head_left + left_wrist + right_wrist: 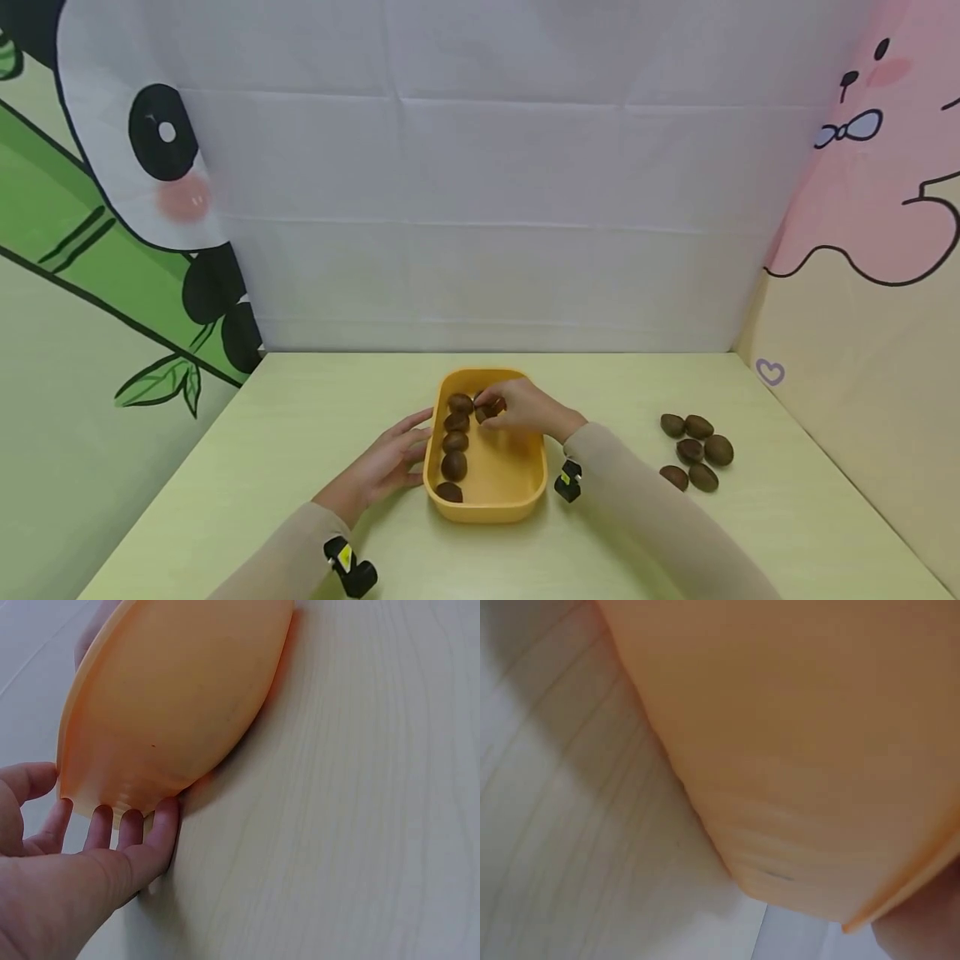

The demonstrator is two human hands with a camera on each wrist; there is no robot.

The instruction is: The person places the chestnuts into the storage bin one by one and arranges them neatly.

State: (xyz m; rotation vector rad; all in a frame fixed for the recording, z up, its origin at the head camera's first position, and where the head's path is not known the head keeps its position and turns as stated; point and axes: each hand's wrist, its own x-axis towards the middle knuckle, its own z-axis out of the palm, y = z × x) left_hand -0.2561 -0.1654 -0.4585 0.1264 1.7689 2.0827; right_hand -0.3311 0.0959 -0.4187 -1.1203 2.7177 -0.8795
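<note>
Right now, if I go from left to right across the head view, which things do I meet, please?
Panda drawing, left hand, yellow tray, right wrist camera, loose brown nuts, pink animal drawing.

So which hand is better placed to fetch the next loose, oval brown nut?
Probably the right hand, once free: the loose nuts lie on its side of the yellow, rounded rectangular tray, while the left hand touches the tray's opposite side.

Dim, blurry right wrist view
</note>
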